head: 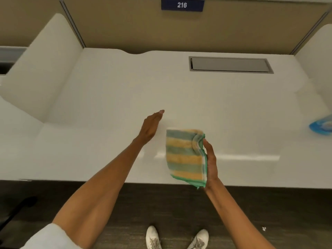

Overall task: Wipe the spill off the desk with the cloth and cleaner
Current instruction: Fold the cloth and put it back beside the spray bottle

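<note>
Bench (pixel 179 90): white and broad, with side dividers at your 9 and 3 o'clock. You stand at its near edge. No spill shows plainly on the glossy top; glare hides any wet patch, so you cannot tell exactly where it lies.

Hatch (pixel 230 64): a grey lidded recess at about 1 o'clock on the far part of the bench, well apart from both hands.

Cloth (pixel 185 155): striped yellow, grey-green and white, folded, hanging upright over the near edge of the bench at about 12 o'clock, just ahead of you.

Right hand (pixel 211 162): closed on the right edge of the cloth, fingers behind the fabric, thumb side towards you.

Left hand (pixel 151 126): empty, flat and open, fingers together, reaching towards 11 o'clock above the bench, just left of the cloth and not touching it.

Cleaner (pixel 321 127): a blue object at the frame's right edge, about 3 o'clock, well apart from the hands. It is likely the cleaner, but only a blurred part shows.

Step in hand: likely readying the cloth to wipe.

Doing it well: lay the cloth flat, press with your whole palm, and wipe in overlapping strokes towards you. Steady yourself with your free hand. Fetch the cleaner at 3 o'clock if the patch needs wetting.
</note>
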Available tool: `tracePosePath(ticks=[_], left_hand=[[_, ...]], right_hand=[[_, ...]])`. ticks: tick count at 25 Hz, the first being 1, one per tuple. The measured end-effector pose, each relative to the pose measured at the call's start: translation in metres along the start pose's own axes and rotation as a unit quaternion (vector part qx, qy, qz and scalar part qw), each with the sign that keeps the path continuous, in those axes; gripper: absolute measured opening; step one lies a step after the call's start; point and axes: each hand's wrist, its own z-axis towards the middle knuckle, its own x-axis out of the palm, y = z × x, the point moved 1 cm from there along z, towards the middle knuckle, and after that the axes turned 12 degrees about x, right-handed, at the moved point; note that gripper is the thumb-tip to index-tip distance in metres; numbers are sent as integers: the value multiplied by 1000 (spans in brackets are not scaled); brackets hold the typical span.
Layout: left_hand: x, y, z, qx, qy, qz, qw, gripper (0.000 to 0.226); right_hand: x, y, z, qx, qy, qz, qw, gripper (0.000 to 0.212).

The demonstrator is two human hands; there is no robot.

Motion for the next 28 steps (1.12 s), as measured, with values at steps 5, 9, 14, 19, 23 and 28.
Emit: tracePosePath(ticks=[5,9,14,19,23,28], left_hand=[[38,-64,-8,-83,55,-213,972,72],[61,-97,-8,-87,95,-274,953,84],[81,-125,-3,-48,110,-193,974,67],[96,-146,0,-29,108,-142,983,51],[113,-165,3,-19,146,-72,986,55],[132,-190,8,-15,120,-108,987,58]], right_hand=[[26,54,-5,-79,4,-5,997,59],[24,94,-19,-130,-80,-19,988,61],[4,127,-50,-178,-104,-51,977,45],[-25,172,-94,-156,-171,-196,953,36],[-33,204,-115,-78,-181,-416,888,52],[-37,227,-127,-111,-186,-429,877,44]])
